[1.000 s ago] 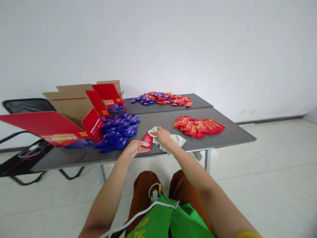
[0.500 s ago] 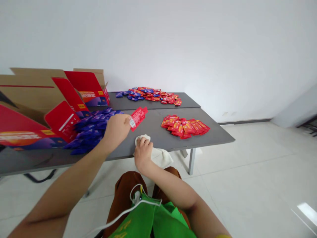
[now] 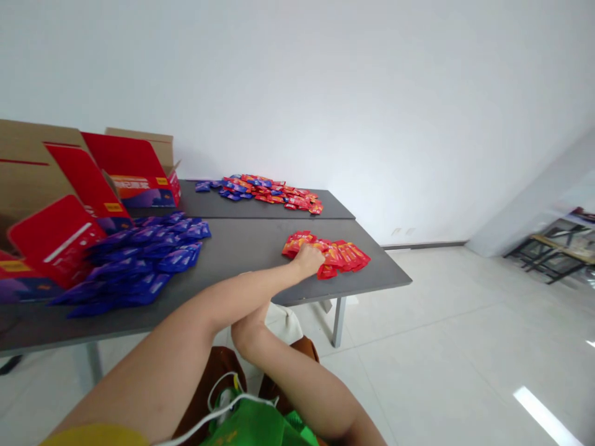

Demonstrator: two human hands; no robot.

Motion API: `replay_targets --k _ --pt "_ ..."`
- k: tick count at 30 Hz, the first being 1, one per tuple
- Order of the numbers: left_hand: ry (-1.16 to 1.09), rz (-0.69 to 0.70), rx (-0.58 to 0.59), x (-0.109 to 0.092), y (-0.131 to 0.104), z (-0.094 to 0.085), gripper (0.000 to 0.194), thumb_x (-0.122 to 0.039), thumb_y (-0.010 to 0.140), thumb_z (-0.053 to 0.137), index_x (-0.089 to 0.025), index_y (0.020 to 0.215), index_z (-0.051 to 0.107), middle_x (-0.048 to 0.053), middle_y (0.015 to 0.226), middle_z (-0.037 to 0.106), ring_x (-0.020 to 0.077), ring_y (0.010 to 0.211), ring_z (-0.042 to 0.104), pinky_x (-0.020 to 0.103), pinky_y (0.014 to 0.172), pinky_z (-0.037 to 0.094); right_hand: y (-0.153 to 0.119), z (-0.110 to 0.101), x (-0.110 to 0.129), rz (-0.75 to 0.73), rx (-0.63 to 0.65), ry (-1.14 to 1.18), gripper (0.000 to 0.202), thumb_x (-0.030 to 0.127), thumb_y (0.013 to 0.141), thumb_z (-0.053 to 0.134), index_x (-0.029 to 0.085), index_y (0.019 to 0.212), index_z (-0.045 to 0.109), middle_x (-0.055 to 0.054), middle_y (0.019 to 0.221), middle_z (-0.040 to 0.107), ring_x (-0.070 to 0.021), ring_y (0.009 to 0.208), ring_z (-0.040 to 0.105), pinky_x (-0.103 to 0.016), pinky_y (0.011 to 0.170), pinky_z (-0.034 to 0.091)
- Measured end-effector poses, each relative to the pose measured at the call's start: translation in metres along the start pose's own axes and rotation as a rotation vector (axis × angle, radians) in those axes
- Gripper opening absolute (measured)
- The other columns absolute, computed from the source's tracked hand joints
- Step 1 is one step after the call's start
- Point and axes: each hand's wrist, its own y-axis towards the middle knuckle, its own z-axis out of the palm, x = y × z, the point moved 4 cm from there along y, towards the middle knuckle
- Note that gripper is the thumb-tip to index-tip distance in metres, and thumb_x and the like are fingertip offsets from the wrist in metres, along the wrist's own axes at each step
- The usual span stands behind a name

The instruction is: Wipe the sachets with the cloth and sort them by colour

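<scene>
My left hand (image 3: 308, 260) is at the left part of a spread of red packets (image 3: 346, 255) on the grey table, with its fingers closed; whatever is between them is hidden. My left forearm crosses over my right hand (image 3: 256, 313), whose fingers are out of sight behind it. White cloth (image 3: 282, 322) shows beside my right hand at the table's front edge. Blue packets (image 3: 139, 260) lie in a large heap on the left of the table.
Open cardboard boxes (image 3: 139, 162) with red and blue sides stand on the left. A mixed pile of red and blue packets (image 3: 267, 189) lies along the back by the wall. The grey table (image 3: 242, 238) ends at the right, above a pale floor. A white cable crosses my lap.
My left hand has moved right, from mid-table with a red packet in it to the red packets. My forearm now covers my right hand. The view has shifted slightly right.
</scene>
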Motion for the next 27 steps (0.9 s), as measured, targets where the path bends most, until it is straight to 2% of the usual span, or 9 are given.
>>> replay_targets --k 3,5,7,10,15,18,21,25,27 --pt "0.0 -0.042 -0.055 0.009 0.007 -0.008 0.039 -0.028 0.09 0.041 -0.005 0.091 0.073 0.021 0.089 0.069 0.0298 0.091 0.065 0.039 0.08 0.044 -0.001 -0.007 -0.009 0.18 -0.117 -0.017 0.047 0.01 0.093 0.038 0.028 0.135 0.049 -0.009 0.127 0.058 -0.0251 0.116 0.049 -0.049 0.094 0.043" --pt "0.005 -0.132 -0.098 0.032 0.014 -0.022 0.041 -0.034 0.089 0.043 -0.008 0.094 0.073 0.021 0.091 0.07 0.0303 0.089 0.066 0.038 0.077 0.048 -0.004 -0.013 -0.012 0.303 -0.223 0.013 0.039 0.011 0.092 0.041 0.019 0.126 0.058 -0.016 0.118 0.06 -0.0275 0.105 0.054 -0.045 0.082 0.047" --pt "0.022 -0.247 -0.124 0.069 0.019 -0.035 0.037 -0.033 0.085 0.046 -0.01 0.096 0.073 0.02 0.093 0.07 0.0295 0.091 0.067 0.036 0.077 0.049 -0.006 -0.019 -0.014 0.366 -0.293 0.05 0.036 0.008 0.091 0.04 0.016 0.12 0.06 -0.017 0.11 0.06 -0.0264 0.094 0.058 -0.039 0.073 0.047" --pt "0.037 -0.432 -0.123 0.139 0.011 -0.044 0.034 -0.029 0.081 0.049 -0.013 0.099 0.074 0.019 0.1 0.07 0.0288 0.099 0.065 0.036 0.084 0.049 -0.006 -0.027 -0.02 0.367 -0.364 0.071 0.038 0.009 0.093 0.037 0.02 0.123 0.058 -0.015 0.108 0.058 -0.0251 0.09 0.059 -0.037 0.071 0.044" --pt "0.001 -0.605 -0.084 0.247 -0.026 -0.034 0.027 -0.026 0.078 0.053 -0.02 0.09 0.076 0.013 0.098 0.073 0.0268 0.1 0.065 0.033 0.087 0.047 0.016 -0.04 -0.059 0.461 -0.346 0.114 0.036 0.012 0.095 0.035 0.024 0.117 0.062 -0.015 0.108 0.057 -0.0249 0.091 0.06 -0.037 0.07 0.044" --pt "-0.026 -0.75 -0.14 0.3 -0.031 -0.027 0.034 -0.029 0.084 0.045 -0.021 0.099 0.075 0.012 0.104 0.072 0.0268 0.101 0.065 0.033 0.083 0.049 0.031 -0.045 -0.078 0.499 -0.349 0.065 0.037 0.011 0.095 0.036 0.023 0.118 0.062 -0.015 0.105 0.057 -0.0256 0.09 0.061 -0.037 0.07 0.044" --pt "-0.047 -0.89 -0.199 0.346 -0.015 -0.022 0.043 -0.037 0.089 0.037 -0.02 0.111 0.07 0.014 0.111 0.069 0.0269 0.104 0.064 0.032 0.081 0.049 0.038 -0.043 -0.078 0.459 -0.374 -0.006 0.04 0.009 0.093 0.038 0.022 0.126 0.057 -0.015 0.103 0.057 -0.0257 0.087 0.06 -0.037 0.068 0.044" --pt "-0.051 -0.946 -0.198 0.395 0.022 -0.007 0.048 -0.043 0.089 0.037 -0.016 0.116 0.067 0.017 0.114 0.067 0.027 0.106 0.062 0.034 0.085 0.048 0.037 -0.036 -0.07 0.409 -0.353 -0.015 0.046 0.007 0.092 0.039 0.024 0.133 0.052 -0.014 0.1 0.058 -0.0257 0.084 0.06 -0.038 0.066 0.045" --pt "-0.053 -0.968 -0.194 0.415 0.039 0.006 0.052 -0.045 0.087 0.04 -0.01 0.118 0.065 0.021 0.121 0.063 0.031 0.115 0.056 0.038 0.09 0.047 0.037 -0.031 -0.069 0.392 -0.336 0.003 0.049 0.007 0.091 0.041 0.025 0.136 0.05 -0.014 0.101 0.059 -0.0263 0.084 0.059 -0.039 0.066 0.045"
